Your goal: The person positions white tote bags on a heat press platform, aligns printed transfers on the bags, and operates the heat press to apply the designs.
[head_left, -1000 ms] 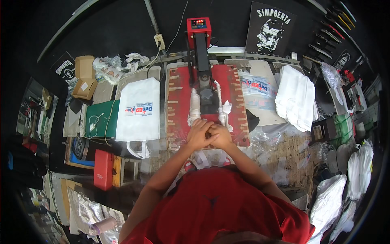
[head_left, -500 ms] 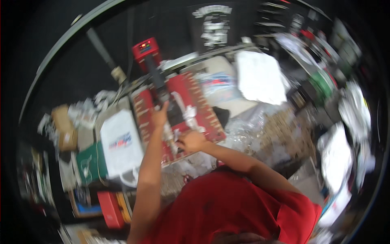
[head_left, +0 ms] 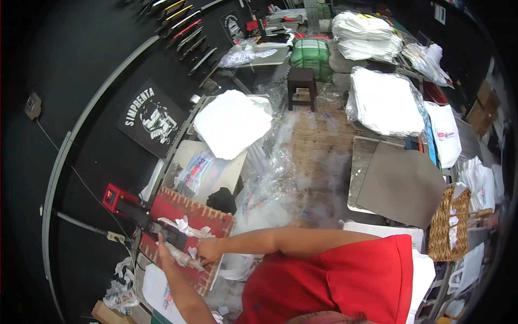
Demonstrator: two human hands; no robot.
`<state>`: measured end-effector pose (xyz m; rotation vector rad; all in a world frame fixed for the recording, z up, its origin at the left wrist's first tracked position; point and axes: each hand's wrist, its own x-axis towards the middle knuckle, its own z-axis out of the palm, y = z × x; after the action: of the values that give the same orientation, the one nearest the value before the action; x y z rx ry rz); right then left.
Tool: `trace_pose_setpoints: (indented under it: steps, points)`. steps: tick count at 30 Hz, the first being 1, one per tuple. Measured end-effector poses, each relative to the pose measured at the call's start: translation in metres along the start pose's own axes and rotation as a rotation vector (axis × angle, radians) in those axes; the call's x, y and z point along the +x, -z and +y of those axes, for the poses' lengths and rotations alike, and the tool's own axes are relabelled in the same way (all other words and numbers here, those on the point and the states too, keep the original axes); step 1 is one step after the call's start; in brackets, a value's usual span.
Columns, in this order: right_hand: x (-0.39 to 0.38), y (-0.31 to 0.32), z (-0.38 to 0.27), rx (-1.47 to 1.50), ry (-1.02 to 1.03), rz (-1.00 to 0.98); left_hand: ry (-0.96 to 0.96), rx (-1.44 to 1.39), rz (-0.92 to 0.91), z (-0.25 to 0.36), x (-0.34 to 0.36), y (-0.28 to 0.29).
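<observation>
A machine with a red control box [head_left: 111, 198] and a black arm [head_left: 135, 211] stands over a red board [head_left: 175, 204] edged with tan tape strips. A pale wrapped rod [head_left: 182, 256] reaches from the arm's near end toward me. My left hand [head_left: 163, 252] is against the rod's far part, thumb raised; its other fingers are hidden. At the rod's near end is my right hand [head_left: 209, 251], its fingers bent down and together; what they pinch is too small to make out. Crumpled white scraps [head_left: 189, 228] lie on the board beside my hands.
Beyond the board sit a black cloth [head_left: 222, 200], a printed plastic bag [head_left: 197, 171] and a white stack [head_left: 233, 124]. Clear plastic film [head_left: 264, 186] covers part of the floor. To the right are a grey panel [head_left: 402, 183], a wicker basket [head_left: 449, 224] and wrapped white bags [head_left: 386, 102].
My view has swung to the right, bringing in the floor, a stool and the right-hand stacks. Both hands stay at the machine, now lower and farther left in view.
</observation>
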<state>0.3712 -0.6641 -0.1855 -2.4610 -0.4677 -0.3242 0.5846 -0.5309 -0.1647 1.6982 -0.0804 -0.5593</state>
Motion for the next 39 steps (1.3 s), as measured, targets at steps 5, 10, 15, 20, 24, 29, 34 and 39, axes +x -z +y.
trace_pose_setpoints:
  steps: [5,10,15,20,24,29,34,39]
  points:
    - [0.052,0.055,-0.136,-0.122,0.181,0.226,-0.692,0.538,0.212,0.029,0.013,0.204]
    - [0.04,0.133,-0.087,0.069,0.202,0.267,0.054,-0.205,-0.273,0.108,-0.073,0.052]
    - [0.023,0.165,-0.082,0.867,0.325,0.442,-0.026,-0.321,0.192,0.081,-0.178,0.077]
    - [0.002,0.151,0.108,1.171,-0.576,0.52,-0.219,-0.494,0.228,0.013,-0.247,0.176]
    - [-0.042,0.069,0.219,0.009,-0.532,0.174,0.051,-0.172,0.26,-0.057,-0.299,0.204]
    - [-0.027,0.005,0.216,-0.642,-0.29,-0.29,0.736,-0.085,-0.216,-0.136,-0.341,0.147]
    - [-0.027,-0.009,0.245,-0.569,-0.475,-0.419,0.544,0.05,-0.332,-0.109,-0.317,0.019]
    - [-0.065,0.031,0.281,0.008,-0.815,-0.009,0.669,-0.354,-0.292,-0.106,-0.271,-0.06]
